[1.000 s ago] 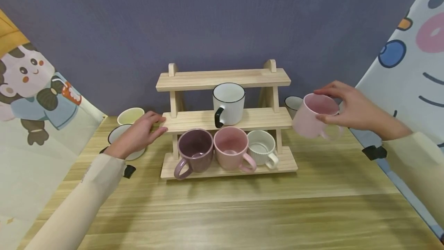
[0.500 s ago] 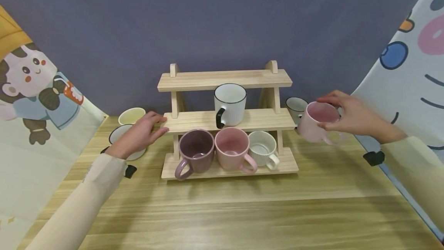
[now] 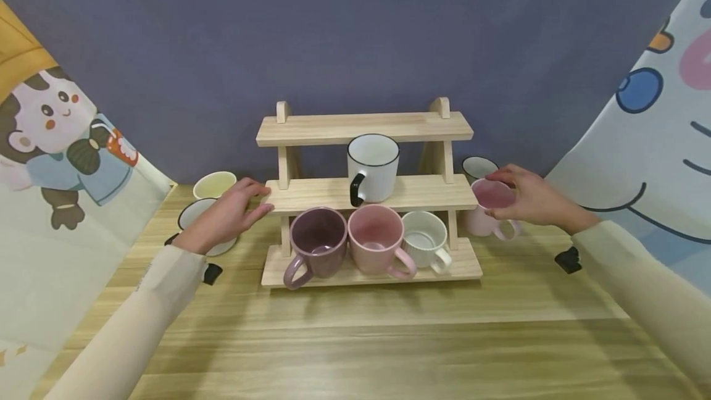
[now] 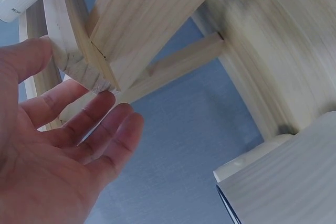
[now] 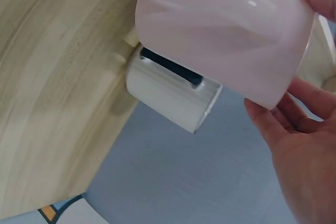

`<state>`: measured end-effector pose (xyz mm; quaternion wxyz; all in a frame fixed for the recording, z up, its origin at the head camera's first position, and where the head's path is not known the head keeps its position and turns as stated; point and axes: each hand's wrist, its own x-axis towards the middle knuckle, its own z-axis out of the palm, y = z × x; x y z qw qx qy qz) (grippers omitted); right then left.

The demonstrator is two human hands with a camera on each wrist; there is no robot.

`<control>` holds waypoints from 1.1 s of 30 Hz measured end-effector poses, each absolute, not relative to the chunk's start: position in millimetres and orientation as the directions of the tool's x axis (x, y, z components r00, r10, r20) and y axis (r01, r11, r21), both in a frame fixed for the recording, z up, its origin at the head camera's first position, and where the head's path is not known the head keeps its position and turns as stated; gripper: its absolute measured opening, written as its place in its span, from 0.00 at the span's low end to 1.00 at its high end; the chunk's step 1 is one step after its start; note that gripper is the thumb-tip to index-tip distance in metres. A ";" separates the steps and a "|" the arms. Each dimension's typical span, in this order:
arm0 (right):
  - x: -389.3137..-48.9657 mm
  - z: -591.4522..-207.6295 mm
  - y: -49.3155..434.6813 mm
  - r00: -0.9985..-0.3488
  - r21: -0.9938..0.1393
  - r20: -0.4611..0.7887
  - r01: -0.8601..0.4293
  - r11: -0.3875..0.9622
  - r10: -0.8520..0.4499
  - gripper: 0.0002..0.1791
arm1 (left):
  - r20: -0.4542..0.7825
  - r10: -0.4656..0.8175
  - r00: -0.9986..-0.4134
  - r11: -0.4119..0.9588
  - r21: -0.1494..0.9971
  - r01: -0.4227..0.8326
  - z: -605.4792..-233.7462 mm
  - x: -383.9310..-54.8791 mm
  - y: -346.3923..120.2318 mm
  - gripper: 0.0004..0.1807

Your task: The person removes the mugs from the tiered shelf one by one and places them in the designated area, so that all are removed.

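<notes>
My right hand (image 3: 528, 199) pinches the rim of a pale pink mug (image 3: 482, 222), thumb on one side and fingers on the other. The mug is upright at the right end of a tiered wooden rack (image 3: 313, 193); whether its base touches the table I cannot tell. My left hand (image 3: 230, 215) grips the left end of the middle shelf, as the fingers (image 4: 97, 109) around the board show. On that shelf stands a white mug (image 3: 383, 171) with a black handle. A purple mug (image 3: 332, 258), a pink mug (image 3: 366, 258) and a white ribbed mug (image 3: 419, 252) line the bottom shelf.
A white dark-rimmed mug (image 3: 479, 168) with a black handle stands just behind the held mug. Beside my left forearm are a yellow mug (image 3: 215, 185) and a black-rimmed white mug (image 3: 223, 247), partly covered. A grey-blue backdrop (image 3: 355, 29) rises behind the rack.
My right hand has brought the pink mug down and left, closer to the rack and in front of the dark-rimmed mug. The left hand stays on the shelf end.
</notes>
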<state>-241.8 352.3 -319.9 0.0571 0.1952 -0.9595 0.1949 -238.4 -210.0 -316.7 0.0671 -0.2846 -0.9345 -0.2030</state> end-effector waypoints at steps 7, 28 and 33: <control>-248.5 -331.8 353.4 -0.926 -0.320 0.180 -0.374 0.870 -0.332 0.39 | 0.252 0.506 -0.825 0.755 0.333 0.564 -315.9 -238.3 -209.9 0.20; -255.7 -344.4 365.0 -0.946 -0.312 0.151 -0.320 0.895 -0.286 0.39 | 0.229 0.494 -0.839 0.764 0.345 0.544 -317.6 -239.6 -209.6 0.21; -257.7 -346.9 364.4 -0.955 -0.314 0.144 -0.293 0.903 -0.260 0.40 | 0.223 0.493 -0.841 0.765 0.348 0.541 -317.7 -239.8 -209.5 0.21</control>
